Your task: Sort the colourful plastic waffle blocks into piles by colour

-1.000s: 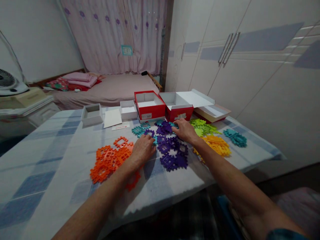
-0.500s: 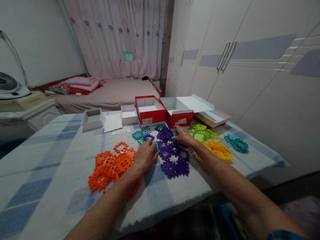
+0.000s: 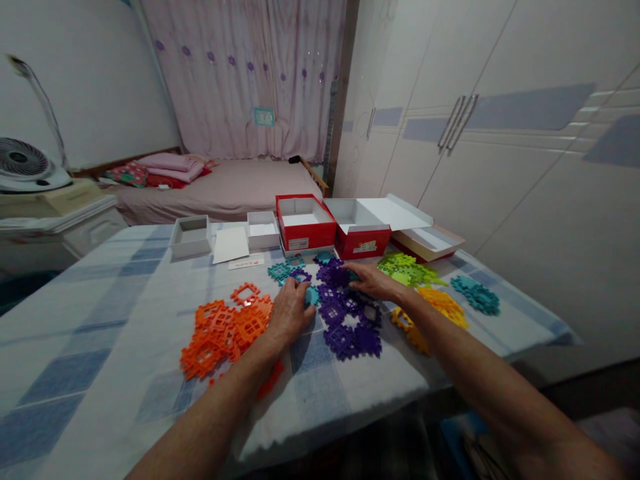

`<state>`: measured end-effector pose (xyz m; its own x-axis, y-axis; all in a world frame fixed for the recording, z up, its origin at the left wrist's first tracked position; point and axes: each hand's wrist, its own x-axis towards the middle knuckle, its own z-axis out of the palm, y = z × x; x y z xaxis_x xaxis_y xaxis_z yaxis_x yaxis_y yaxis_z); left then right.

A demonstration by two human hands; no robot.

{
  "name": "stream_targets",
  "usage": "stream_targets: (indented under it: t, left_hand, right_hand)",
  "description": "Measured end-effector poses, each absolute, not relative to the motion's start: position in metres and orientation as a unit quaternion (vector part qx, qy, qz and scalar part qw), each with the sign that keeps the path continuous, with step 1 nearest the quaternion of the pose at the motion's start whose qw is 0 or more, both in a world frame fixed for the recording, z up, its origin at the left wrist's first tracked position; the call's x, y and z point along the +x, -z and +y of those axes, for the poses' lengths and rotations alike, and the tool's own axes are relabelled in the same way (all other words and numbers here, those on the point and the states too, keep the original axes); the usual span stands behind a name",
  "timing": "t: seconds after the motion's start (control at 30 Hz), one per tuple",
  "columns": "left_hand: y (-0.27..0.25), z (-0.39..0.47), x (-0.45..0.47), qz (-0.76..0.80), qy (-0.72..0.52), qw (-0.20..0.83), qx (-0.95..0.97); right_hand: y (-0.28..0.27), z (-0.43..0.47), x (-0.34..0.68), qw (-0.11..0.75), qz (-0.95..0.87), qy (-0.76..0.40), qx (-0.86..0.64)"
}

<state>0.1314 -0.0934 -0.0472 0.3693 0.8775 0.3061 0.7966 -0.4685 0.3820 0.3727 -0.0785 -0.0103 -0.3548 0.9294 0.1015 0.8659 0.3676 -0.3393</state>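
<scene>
Loose plastic interlocking pieces with notched edges lie in colour groups on the table. My left hand (image 3: 291, 310) rests low between the orange pile (image 3: 233, 330) and the purple pieces (image 3: 340, 313). Its thumb and fingers are apart, near a single purple square frame (image 3: 301, 275) and a teal piece (image 3: 311, 295); some fingertips are hidden. My right hand (image 3: 373, 281) reaches over the far part of the purple group, index finger touching a dark purple piece. Its thumb stands apart from that finger, with a bit of teal between them. More teal pieces (image 3: 280, 272) lie beyond my left hand.
Lime green pieces (image 3: 407, 269), yellow pieces (image 3: 443, 307) and a teal pile (image 3: 475, 295) lie on the right. Along the back stand red boxes (image 3: 307, 235), a lidded red box (image 3: 363, 245), small white boxes (image 3: 191, 245) and a white card (image 3: 231, 245).
My right index finger has come down and a little left onto the purple pieces. My left hand has shifted slightly, its thumb now more plainly apart. The camera view has turned slightly left.
</scene>
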Motion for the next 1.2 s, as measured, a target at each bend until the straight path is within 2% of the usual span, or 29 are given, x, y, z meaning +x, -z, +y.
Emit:
stream_targets:
  t: [0.17, 0.27, 0.33, 0.43, 0.53, 0.73, 0.87, 1.03, 1.1, 1.2]
  left_hand:
    - [0.043, -0.094, 0.13, 0.509, -0.297, 0.071, 0.805]
    - [0.04, -0.094, 0.129, 0.498, -0.347, 0.074, 0.791]
    - [0.036, -0.096, 0.128, 0.476, -0.387, 0.081, 0.785]
    - [0.032, -0.1, 0.128, 0.425, -0.431, 0.118, 0.787]
    - [0.03, -0.105, 0.128, 0.352, -0.453, 0.169, 0.801]
    - [0.036, -0.11, 0.129, 0.24, -0.473, 0.166, 0.831]
    - [0.035, -0.112, 0.128, 0.199, -0.461, 0.135, 0.854]
    - [0.029, -0.112, 0.124, 0.245, -0.47, 0.057, 0.846]
    - [0.029, -0.109, 0.124, 0.262, -0.481, 0.059, 0.835]
    - [0.031, -0.106, 0.123, 0.274, -0.479, 0.067, 0.831]
  right_hand:
    - [0.0, -0.091, 0.364, 0.135, -0.79, 0.014, -0.598]
    - [-0.011, -0.099, 0.359, 0.214, -0.744, 0.054, -0.63]
    - [-0.017, -0.104, 0.357, 0.322, -0.701, -0.019, -0.636]
    - [-0.021, -0.112, 0.348, 0.444, -0.63, -0.275, -0.575]
    - [-0.02, -0.122, 0.333, 0.464, -0.583, -0.45, -0.492]
    - [-0.011, -0.142, 0.308, 0.448, -0.579, -0.513, -0.448]
    - [-0.014, -0.158, 0.318, 0.486, -0.573, -0.44, -0.492]
    - [-0.02, -0.167, 0.409, 0.552, -0.507, -0.238, -0.618]
    - [-0.017, -0.162, 0.467, 0.528, -0.469, -0.152, -0.691]
    - [-0.013, -0.152, 0.545, 0.443, -0.382, -0.029, -0.811]
